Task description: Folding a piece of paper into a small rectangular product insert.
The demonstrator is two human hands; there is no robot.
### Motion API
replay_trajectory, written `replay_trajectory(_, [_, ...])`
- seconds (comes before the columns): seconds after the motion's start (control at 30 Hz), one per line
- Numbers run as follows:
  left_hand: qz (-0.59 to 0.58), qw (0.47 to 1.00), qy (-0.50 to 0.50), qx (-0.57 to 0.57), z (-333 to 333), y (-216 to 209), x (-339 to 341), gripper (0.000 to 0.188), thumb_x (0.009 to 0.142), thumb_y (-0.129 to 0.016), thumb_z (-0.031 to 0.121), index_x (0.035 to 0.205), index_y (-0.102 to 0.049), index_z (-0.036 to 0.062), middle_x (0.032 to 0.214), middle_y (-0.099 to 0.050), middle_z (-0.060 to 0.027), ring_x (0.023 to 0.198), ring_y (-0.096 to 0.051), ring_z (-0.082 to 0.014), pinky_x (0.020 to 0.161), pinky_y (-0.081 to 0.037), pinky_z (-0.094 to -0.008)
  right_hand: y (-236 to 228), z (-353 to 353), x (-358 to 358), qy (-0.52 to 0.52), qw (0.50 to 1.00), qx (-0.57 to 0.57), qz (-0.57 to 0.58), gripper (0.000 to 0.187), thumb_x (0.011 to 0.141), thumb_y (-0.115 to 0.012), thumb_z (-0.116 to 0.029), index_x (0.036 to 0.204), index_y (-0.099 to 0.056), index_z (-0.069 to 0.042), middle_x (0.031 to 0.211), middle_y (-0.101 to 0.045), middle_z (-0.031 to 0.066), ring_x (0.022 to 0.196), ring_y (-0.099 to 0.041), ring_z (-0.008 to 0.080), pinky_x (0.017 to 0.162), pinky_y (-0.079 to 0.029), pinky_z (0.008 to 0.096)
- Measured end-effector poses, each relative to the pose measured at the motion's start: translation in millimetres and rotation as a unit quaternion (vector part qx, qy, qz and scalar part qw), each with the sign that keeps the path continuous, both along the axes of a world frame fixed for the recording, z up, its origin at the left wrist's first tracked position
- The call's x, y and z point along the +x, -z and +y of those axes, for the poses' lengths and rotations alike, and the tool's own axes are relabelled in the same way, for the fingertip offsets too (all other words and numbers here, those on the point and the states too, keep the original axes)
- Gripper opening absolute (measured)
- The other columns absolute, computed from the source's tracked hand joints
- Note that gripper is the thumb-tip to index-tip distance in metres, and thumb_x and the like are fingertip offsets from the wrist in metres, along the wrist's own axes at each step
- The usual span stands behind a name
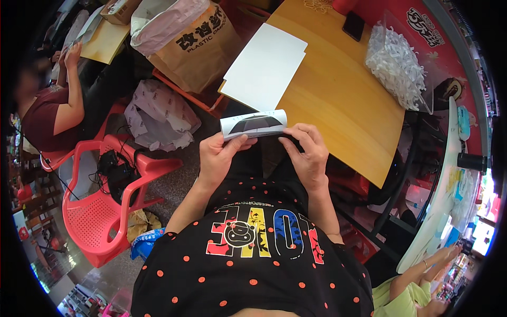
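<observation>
A curled sheet of printed paper point(252, 124) with a dark umbrella picture lies across both hands, over my lap at the table's near edge. My left hand point(216, 157) grips its left end, thumb on the front and fingers behind. At the right end, my right hand point(309, 150) pinches the paper's edge between bent fingers and thumb. Just beyond the paper, a stack of white sheets point(264, 67) lies on the yellow wooden table point(335, 84), its left side along the table's edge.
A clear bin of white paper strips point(398, 63) and a dark phone point(353, 26) are on the table. Left of it stand a large brown paper sack point(195, 61), a crumpled plastic bag point(158, 113) and a red plastic chair point(97, 224) with black cables. Other people sit at far left and lower right.
</observation>
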State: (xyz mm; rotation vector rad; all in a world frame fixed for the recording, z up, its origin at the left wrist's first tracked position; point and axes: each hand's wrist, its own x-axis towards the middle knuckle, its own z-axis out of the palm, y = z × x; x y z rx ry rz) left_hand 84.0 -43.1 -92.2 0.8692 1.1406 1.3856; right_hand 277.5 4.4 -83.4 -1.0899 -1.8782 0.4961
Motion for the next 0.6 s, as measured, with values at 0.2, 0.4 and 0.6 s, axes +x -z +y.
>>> replay_trajectory(0.2, [0.236, 0.96, -0.021, 0.149, -3, 0, 6, 0.023, 0.083, -0.065, -0.002, 0.105, -0.063, -0.0043, 0.092, -0.07, -0.0132, 0.084, -0.069, -0.0184, 0.072, -0.054, -0.0279, 4, 1, 5, -0.036, 0.998, 0.05, -0.026, 0.025, 0.065, -0.07, 0.009, 0.083, -0.058, -0.002, 0.083, -0.059, 0.0099, 0.075, -0.059, 0.0264, 0.066, -0.048, 0.0345])
replay_trajectory(0.4, [0.401, 0.885, -0.049, 0.233, -7, -11, 9, 0.021, 0.076, -0.071, 0.0, 0.097, -0.066, -0.0026, 0.084, -0.068, -0.0167, 0.074, -0.068, -0.0281, 0.062, -0.054, -0.0306, 0, 9, 15, -0.101, 0.988, 0.112, -0.041, 0.026, 0.064, -0.068, 0.01, 0.085, -0.057, -0.001, 0.086, -0.06, 0.0099, 0.074, -0.058, 0.0267, 0.065, -0.047, 0.0338])
replay_trajectory(0.6, [0.438, 0.855, -0.057, 0.274, -10, -18, 15, 0.021, 0.074, -0.073, 0.001, 0.093, -0.066, -0.0026, 0.078, -0.066, -0.0157, 0.066, -0.067, -0.029, 0.056, -0.052, -0.0319, 1, 8, 20, -0.106, 0.984, 0.136, -0.037, 0.029, 0.064, -0.068, 0.009, 0.089, -0.056, -0.001, 0.086, -0.059, 0.0113, 0.074, -0.057, 0.0279, 0.065, -0.047, 0.0347])
